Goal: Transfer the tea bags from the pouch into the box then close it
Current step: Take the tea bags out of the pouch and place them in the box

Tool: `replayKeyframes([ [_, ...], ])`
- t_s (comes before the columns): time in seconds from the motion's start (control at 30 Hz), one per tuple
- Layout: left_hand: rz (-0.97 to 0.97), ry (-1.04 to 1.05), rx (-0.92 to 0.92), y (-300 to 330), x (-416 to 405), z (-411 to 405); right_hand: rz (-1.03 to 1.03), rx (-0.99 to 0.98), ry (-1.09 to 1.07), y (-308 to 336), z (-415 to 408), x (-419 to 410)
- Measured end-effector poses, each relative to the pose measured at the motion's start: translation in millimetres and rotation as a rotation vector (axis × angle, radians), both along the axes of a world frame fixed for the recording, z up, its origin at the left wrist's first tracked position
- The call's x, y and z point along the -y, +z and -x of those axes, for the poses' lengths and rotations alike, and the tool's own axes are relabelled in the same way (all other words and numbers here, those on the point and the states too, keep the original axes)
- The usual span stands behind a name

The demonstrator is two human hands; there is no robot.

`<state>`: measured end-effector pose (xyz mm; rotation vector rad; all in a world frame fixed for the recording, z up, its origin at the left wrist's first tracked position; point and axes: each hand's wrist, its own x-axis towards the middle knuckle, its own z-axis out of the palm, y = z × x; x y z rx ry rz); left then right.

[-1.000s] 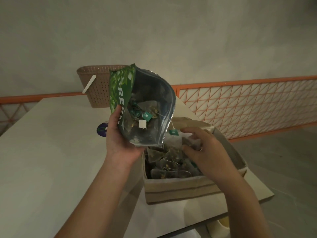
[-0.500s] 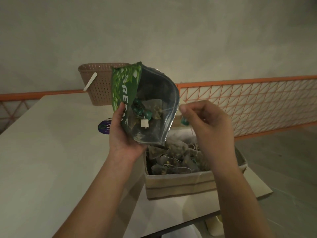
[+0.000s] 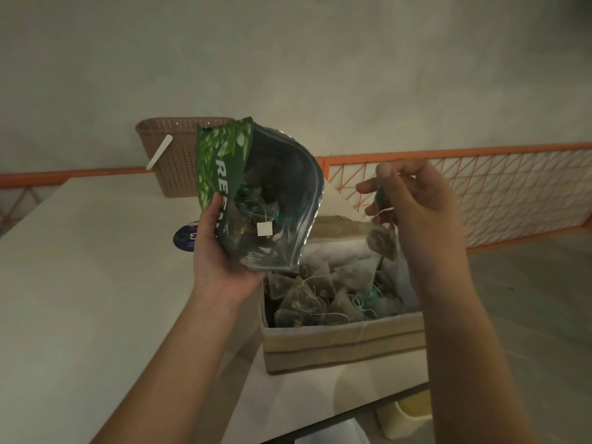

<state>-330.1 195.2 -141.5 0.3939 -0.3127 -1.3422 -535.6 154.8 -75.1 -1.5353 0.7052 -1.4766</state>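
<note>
Dangling a mesh pyramid tea bag point(image 3: 381, 245) pinched in the right hand point(image 3: 419, 203) over the well-filled tan cardboard box point(image 3: 346, 344), the person is gripping the green foil pouch point(image 3: 256, 200), several bags inside, with the left hand point(image 3: 221, 251).

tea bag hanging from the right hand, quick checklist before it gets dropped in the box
1. Right hand pinches the string, tea bag dangling: ok.
2. Tea bag is over the box opening: ok.
3. Box open, lid flap up: ok.
4. Room left in the box: cannot tell, the pile is near the rim.
5. Left hand holds the pouch firmly: ok.
6. Pouch emptied: not ok, bags remain inside.
</note>
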Motion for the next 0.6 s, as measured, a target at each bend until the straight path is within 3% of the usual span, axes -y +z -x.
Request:
replayKeyframes([
  [0.3,-0.028,0.047,-0.013,6,-4,5,0.016,-0.495,-0.214,-42,9,16],
  [0.53,-0.035,0.039,-0.021,7,-6,6,-0.159,-1.236,0.073,-55,7,15],
  [0.6,-0.026,0.046,-0.018,8,-7,7,-0.141,-1.338,0.034,-60,4,16],
])
